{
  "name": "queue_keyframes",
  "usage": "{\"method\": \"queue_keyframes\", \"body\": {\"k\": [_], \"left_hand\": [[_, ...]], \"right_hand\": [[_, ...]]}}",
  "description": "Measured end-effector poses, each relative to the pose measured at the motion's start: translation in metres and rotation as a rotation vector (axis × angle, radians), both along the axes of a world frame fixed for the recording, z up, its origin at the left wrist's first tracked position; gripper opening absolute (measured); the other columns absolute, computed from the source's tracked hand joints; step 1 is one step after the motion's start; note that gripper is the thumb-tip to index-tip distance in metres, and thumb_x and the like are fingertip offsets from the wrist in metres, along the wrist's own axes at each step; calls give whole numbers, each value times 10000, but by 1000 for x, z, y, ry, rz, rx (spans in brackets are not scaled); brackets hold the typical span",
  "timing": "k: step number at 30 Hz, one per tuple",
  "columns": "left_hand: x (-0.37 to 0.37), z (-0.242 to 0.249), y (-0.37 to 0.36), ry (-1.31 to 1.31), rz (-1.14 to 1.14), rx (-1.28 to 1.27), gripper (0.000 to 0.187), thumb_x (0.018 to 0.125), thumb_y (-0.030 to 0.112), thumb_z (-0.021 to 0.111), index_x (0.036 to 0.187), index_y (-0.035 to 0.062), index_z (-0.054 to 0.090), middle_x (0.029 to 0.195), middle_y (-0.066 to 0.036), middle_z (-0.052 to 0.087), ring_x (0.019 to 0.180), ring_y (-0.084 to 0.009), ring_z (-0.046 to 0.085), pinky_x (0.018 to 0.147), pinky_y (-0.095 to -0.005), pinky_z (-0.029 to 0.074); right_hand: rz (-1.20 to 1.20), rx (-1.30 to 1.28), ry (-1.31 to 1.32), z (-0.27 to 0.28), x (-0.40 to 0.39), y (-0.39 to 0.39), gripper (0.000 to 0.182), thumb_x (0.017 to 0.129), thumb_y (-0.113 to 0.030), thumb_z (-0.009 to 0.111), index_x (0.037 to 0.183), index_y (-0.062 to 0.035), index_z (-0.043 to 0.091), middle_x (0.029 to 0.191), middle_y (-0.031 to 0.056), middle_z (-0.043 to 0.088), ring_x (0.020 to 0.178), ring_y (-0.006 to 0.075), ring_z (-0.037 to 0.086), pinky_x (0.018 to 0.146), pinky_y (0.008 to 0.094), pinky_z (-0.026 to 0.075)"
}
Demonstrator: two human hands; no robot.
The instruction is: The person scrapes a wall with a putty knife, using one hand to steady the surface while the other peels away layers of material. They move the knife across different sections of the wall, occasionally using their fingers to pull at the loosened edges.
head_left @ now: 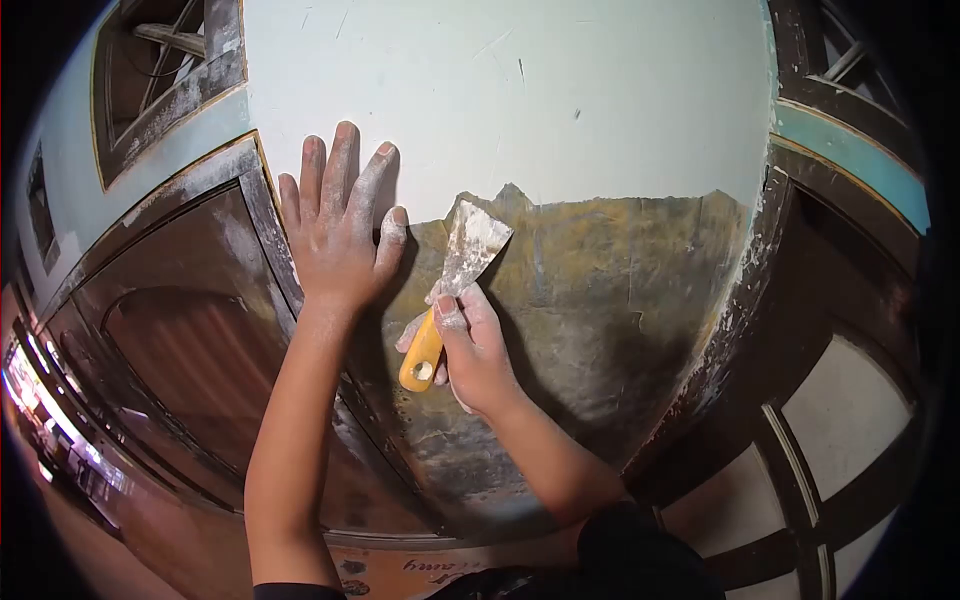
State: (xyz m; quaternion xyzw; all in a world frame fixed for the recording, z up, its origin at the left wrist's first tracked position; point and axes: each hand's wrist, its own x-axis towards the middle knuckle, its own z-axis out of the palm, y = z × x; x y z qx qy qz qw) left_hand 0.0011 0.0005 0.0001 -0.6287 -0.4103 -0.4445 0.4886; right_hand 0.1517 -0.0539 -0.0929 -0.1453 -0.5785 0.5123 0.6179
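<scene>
My left hand lies with spread fingers against the wall, near the left door frame, its fingertips dusted white. My right hand is wrapped round a scraper with a yellow handle. The scraper's wide metal blade is smeared with white and points up, close to the ragged lower edge of the pale coating. Below that edge shows a bare, brownish-grey wall patch. Whether the blade touches the wall, I cannot tell.
A dark wooden door with a worn frame stands on the left. To the right are another worn dark frame and dark woodwork with pale panels. Something with partly legible lettering lies at the bottom.
</scene>
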Motion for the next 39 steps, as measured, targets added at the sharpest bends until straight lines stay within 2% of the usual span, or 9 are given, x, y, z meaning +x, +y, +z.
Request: {"method": "queue_keyframes", "body": {"k": [12, 14, 39], "left_hand": [[1, 1, -2, -8, -8, -4, 575, 850, 343, 610, 1418, 277, 541, 1611, -64, 331, 1497, -367, 243, 1159, -635, 202], [2, 1, -4, 11, 22, -18, 531, 922, 400, 517, 1418, 213, 538, 1603, -105, 343, 1499, -380, 235, 1173, -619, 183], [1, 0, -3, 9, 1, -12, 543, 903, 369, 544, 1428, 229, 530, 1610, -98, 331, 1500, -378, 232, 1174, -620, 183]], "right_hand": [[-1, 15, -14, -1, 7, 4, 262, 1074, -298, 441, 1113, -41, 476, 827, 103, 696, 605, 83, 587, 472, 215, 427], [-3, -2, -39, 4, 8, 1, 258, 1074, -295, 439, 1111, -44, 479, 824, 100, 695, 606, 82, 586, 473, 216, 427], [-28, 2, -22, 11, 6, -2, 237, 1075, -276, 438, 1107, -46, 484, 802, 95, 687, 582, 72, 557, 468, 212, 403]]}}
